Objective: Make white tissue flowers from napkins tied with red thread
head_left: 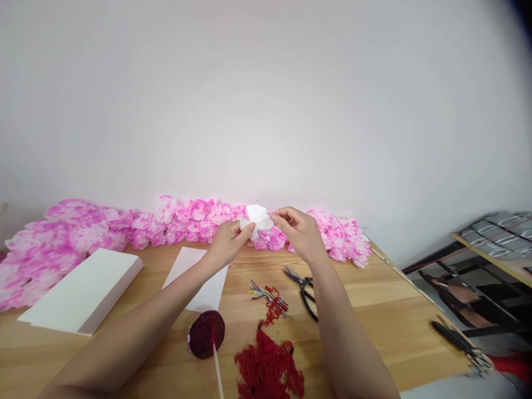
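Note:
A piece of white tissue paper [258,215], folded or gathered, is held up between both hands over the far side of the table. My left hand [230,241] pinches its left lower edge between thumb and fingers. On the other side, my right hand [300,233] grips the right edge with thumb and fingertip. Behind the paper runs a long heap of pink and white paper flowers [199,219] along the wall. Black-handled scissors [305,289] lie on the table, partly covered by my right forearm.
A stack of white paper [83,291] and a single white sheet [192,277] lie on the left. Nearer stands a dish of dark red liquid [203,335] with a stick [218,368]. Red yarn [270,366] and coloured stems [264,292] lie centrally. Pliers [459,343] rest at right.

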A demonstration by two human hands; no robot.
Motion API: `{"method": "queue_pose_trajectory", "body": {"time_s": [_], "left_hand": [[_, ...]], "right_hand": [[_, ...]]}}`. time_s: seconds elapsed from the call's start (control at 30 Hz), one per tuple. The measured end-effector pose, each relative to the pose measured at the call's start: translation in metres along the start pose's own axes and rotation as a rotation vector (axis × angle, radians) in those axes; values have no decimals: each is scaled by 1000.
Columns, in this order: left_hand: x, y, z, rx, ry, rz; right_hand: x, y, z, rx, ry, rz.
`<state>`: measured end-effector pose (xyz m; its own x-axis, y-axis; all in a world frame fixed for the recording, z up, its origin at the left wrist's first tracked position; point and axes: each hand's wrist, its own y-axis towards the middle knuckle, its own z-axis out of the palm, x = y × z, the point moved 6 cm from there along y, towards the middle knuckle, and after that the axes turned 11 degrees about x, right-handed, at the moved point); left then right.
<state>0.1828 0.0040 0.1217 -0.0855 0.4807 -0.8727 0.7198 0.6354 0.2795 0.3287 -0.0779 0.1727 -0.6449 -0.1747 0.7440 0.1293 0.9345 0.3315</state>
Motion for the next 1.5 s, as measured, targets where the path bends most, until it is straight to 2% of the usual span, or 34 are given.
{"method": "queue_pose_trajectory", "body": {"time_s": [0.1,0.23,0.47,0.6,0.77,0.87,1.0,1.13,1.27,1.4,1.5], "left_hand": [[-3,-3,-1,-32,137,3],[-4,-5,1,-56,287,29],[-10,-6,6,-94,416,119],[-13,-7,6,-49,361,114],[-6,-5,5,21,84,27],[-4,-4,7,32,41,40],[-8,-5,8,23,132,77],[-16,-8,2,22,53,101],[-23,-12,-11,-60,-68,84],[-31,-17,-19,-141,-102,87],[-36,-20,-20,-150,-91,111]], "right_hand": [[12,-4,-5,-35,-50,-66],[23,-5,1,-17,-194,-203],[16,0,16,-35,-264,-259],[13,1,14,-81,-226,-248],[13,1,18,-39,-193,-241],[13,1,22,-7,-168,-219],[5,4,23,26,-58,-155],[-24,10,14,-66,280,20],[-45,14,9,-109,564,122],[-44,15,10,-80,573,125],[-40,14,12,-70,521,121]]}}
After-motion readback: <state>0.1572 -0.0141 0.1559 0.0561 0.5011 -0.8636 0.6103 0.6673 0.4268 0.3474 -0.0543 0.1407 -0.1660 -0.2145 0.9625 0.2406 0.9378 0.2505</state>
